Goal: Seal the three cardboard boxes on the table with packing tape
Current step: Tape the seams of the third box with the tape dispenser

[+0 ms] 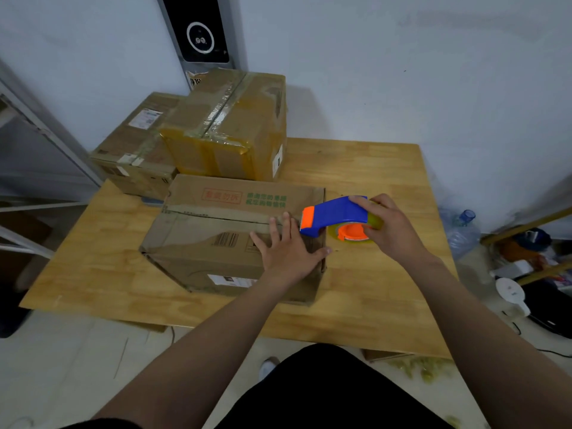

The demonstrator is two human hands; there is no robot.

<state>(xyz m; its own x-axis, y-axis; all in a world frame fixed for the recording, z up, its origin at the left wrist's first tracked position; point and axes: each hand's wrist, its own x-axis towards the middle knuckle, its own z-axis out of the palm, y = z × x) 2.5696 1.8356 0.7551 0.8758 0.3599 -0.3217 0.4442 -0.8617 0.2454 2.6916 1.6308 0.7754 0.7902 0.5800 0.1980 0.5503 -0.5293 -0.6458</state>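
A large cardboard box [216, 230] with red and green print lies in the middle of the wooden table [371, 292], its top seam running left to right. My left hand [286, 247] rests flat on the box's right end, fingers spread. My right hand [388, 226] grips a blue and orange tape dispenser [332, 216], whose orange tip touches the box's right edge at the seam. Behind stand two more boxes: a yellow-taped one [229, 128] and a lower one [136, 150] to its left.
The two rear boxes fill the table's back left corner. A white wall rises behind. A dark panel [201, 29] leans against it. A water bottle [462, 230], cables and clutter lie on the floor to the right. Bare table surface stretches right of the dispenser.
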